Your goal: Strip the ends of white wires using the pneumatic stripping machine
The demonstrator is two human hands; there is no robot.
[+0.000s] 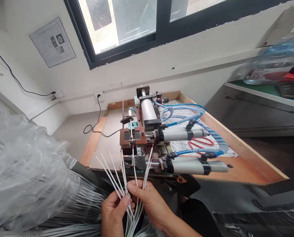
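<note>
Several thin white cables (132, 219) run up between my two hands, their ends fanned out toward the machine. My left hand (116, 208) pinches the cables on the left of the fan between thumb and fingers. On the right, my right hand (149, 200) grips others, two of which show reddish tips. One cable's end reaches the metal jaw of the pneumatic machine (132, 136); whether it is inside the jaw I cannot tell. The machine's silver cylinders (186, 165) lie to the right of the fan.
A wooden-edged tray (240, 169) surrounds the machine, with blue air hoses (198, 113) looping at its right. Bundled grey cables under clear plastic wrap (30, 171) fill the left side. A green-topped shelf (262, 90) stands at right, a window (127, 26) above.
</note>
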